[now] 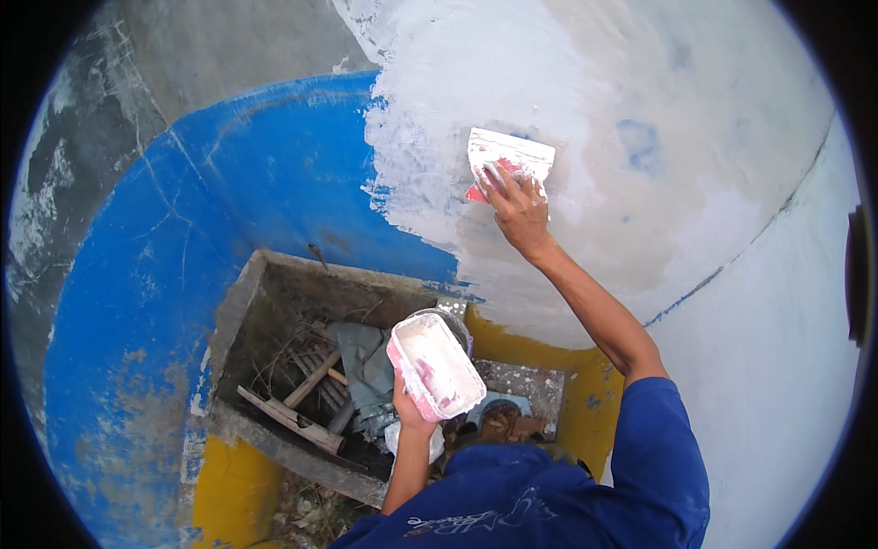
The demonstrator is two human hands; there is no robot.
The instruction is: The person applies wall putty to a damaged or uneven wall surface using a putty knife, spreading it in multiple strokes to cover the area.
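My right hand (522,212) reaches up to the wall with its fingers closed round a red-handled putty scraper (512,153). The scraper's wide blade is coated in white and lies against or very close to the wall. Low in front of me, my left hand (412,407) grips a pink rectangular tub (435,366) by its side. White paste smears the tub's rim and inner walls. White filler (439,174) covers the wall around the scraper and ends in a ragged edge over blue paint (274,174) to the left.
Below stands a concrete trough (302,457) with sticks, wooden pieces (291,419) and a grey cloth (364,361) inside. A dark bucket (457,328) sits behind the tub. The lower wall is yellow (585,403). A dark crack (732,261) runs down the right wall.
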